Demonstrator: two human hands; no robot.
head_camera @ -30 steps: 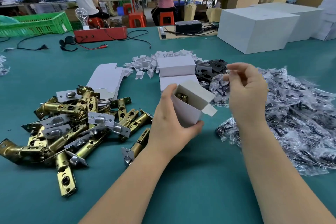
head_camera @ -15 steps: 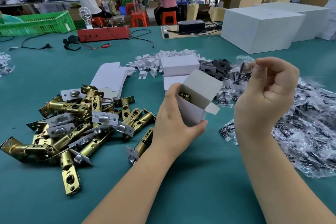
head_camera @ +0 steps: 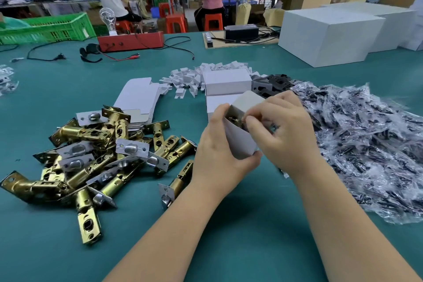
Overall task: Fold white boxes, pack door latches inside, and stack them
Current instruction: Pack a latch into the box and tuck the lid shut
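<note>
Teal table [head_camera: 229,247]; orange stools [head_camera: 175,23]; green crate [head_camera: 52,28] behind.

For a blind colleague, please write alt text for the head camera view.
The left hand holds an open white box while the right hand pushes something into its mouth. Brass door latches lie piled left, plastic packets right.

Small white box [head_camera: 240,139]: held above table, tilted, top open, lid flap [head_camera: 248,101] raised behind; brass latch part visible inside opening. Two closed white boxes [head_camera: 227,81] lie just behind it, one before other. Flat unfolded box blanks [head_camera: 137,96] stacked left of those. Brass door latches [head_camera: 96,155] with silver faceplates heaped in loose pile on table, left of held box.
</note>
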